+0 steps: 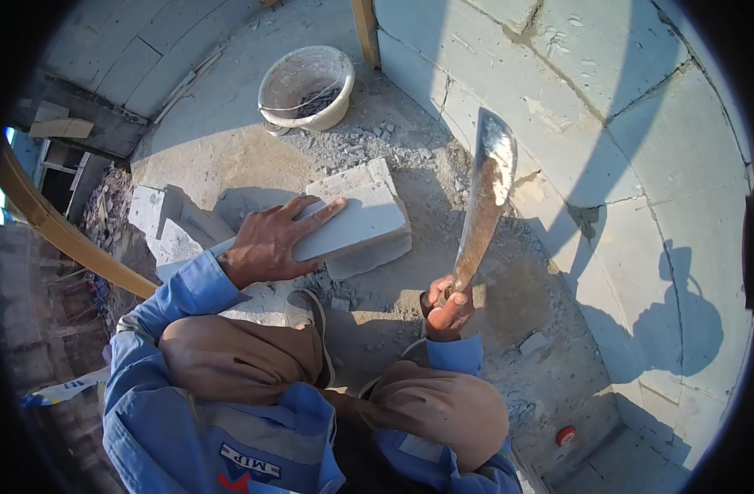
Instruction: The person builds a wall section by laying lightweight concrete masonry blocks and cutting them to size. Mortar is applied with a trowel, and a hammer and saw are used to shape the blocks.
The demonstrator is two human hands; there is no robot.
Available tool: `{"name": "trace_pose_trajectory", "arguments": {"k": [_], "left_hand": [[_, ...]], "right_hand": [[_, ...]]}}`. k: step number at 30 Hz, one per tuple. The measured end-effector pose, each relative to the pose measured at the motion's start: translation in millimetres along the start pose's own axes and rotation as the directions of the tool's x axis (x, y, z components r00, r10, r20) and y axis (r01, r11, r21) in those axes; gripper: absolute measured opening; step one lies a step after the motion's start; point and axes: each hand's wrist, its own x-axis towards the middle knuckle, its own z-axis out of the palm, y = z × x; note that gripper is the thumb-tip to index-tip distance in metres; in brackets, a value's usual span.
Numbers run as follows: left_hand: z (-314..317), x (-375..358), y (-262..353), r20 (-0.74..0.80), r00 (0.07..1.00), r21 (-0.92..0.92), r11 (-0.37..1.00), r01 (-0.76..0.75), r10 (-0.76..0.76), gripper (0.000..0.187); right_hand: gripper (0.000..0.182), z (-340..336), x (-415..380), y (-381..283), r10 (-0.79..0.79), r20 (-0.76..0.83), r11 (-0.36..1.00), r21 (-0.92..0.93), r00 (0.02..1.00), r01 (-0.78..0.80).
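Observation:
A machete (480,210) with a worn, white-dusted blade is held upright in my right hand (448,307), the fingers wrapped round its handle. Its blade is raised to the right of a pale lightweight concrete block (352,221), apart from it. My left hand (270,239) grips across the block's left part, thumb along the near side and index finger stretched over the top. Under that block lies another rough-edged block piece (373,257). Broken block pieces (175,243) sit to the left, partly hidden by my left hand and sleeve.
A dirty white bucket (308,89) with dark bits inside stands ahead. Grey rubble (368,146) covers the floor near it. A block wall (607,123) rises close on the right. A wooden strip (72,226) curves along the left, and a red round object (565,435) lies at lower right.

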Motion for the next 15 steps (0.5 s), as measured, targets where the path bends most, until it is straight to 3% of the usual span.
{"name": "trace_pose_trajectory", "arguments": {"k": [1,2,3,8,10,11,12,14,15], "left_hand": [[0,0,3,0.008,1.0,0.024,1.0,-0.021,0.021,0.102],[0,1,5,0.004,1.0,0.02,1.0,-0.02,0.02,0.102],[-2,4,8,0.027,1.0,-0.005,1.0,-0.009,0.009,0.101],[-1,10,9,0.026,1.0,0.012,1.0,-0.013,0.013,0.099],[0,11,13,0.015,1.0,-0.008,1.0,0.004,-0.003,0.097],[1,14,13,0.018,1.0,-0.002,1.0,-0.01,0.01,0.097],[4,16,13,-0.015,0.999,-0.006,0.999,-0.036,0.036,0.097],[4,20,16,-0.034,0.995,0.0,0.996,-0.089,0.089,0.096],[5,23,20,-0.056,0.995,-0.006,0.996,-0.084,0.084,0.094]], "right_hand": [[0.043,-8,-3,10,0.136,0.178,0.93,-0.363,0.975,-0.064],[0.039,-8,-12,48,0.212,0.23,0.828,-0.559,0.95,-0.049],[0.038,-5,-16,44,0.25,0.207,0.83,-0.549,0.946,-0.099],[0.039,-3,4,-11,0.26,0.149,0.903,-0.388,0.954,-0.185],[0.039,-2,7,-27,0.003,0.079,1.0,0.01,0.997,-0.003],[0.041,0,3,-15,-0.053,0.024,0.991,0.128,0.998,0.049],[0.041,-3,-1,-1,-0.057,0.01,0.99,0.13,0.998,0.055],[0.04,-13,-15,30,0.187,0.196,0.923,-0.371,0.963,-0.104],[0.04,-9,-16,53,0.212,0.225,0.791,-0.611,0.951,-0.032]]}}
